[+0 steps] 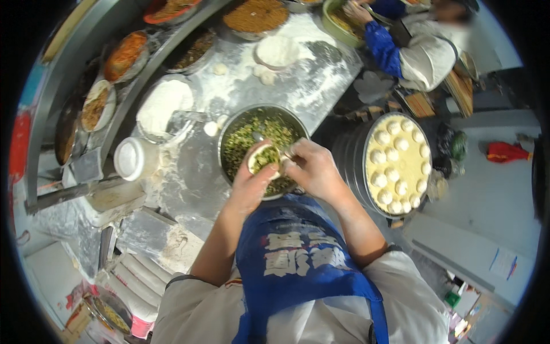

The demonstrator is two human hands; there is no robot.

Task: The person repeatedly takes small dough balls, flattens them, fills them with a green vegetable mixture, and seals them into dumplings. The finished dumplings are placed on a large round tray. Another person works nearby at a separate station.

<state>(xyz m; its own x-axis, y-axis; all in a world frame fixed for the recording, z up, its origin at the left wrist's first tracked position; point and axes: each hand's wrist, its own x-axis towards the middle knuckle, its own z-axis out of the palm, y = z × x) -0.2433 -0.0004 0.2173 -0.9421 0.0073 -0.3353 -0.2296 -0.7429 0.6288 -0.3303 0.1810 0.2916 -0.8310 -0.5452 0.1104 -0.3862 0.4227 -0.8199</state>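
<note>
My left hand [253, 180] cups a round dough wrapper [257, 155] filled with chopped green filling, its thumb lying over the filling. At the wrapper's right edge, the fingers of my right hand [311, 165] pinch the dough rim. Both hands are above a steel bowl [296, 118] of chopped green vegetable filling [240, 137]. Part of a spoon [258, 136] shows in that filling, the rest hidden by the wrapper and my hand. Small dough pieces [211, 128] lie on the floured table left of the bowl.
A round steamer [404, 161] with several pleated buns stands at right. Left are a flour basin [165, 103] with a scoop [182, 122] and a white plastic jar [129, 159]. Filling bowls [126, 56] line a shelf. Across the table, a co-worker's hand [357, 10] is at a green basin [328, 23].
</note>
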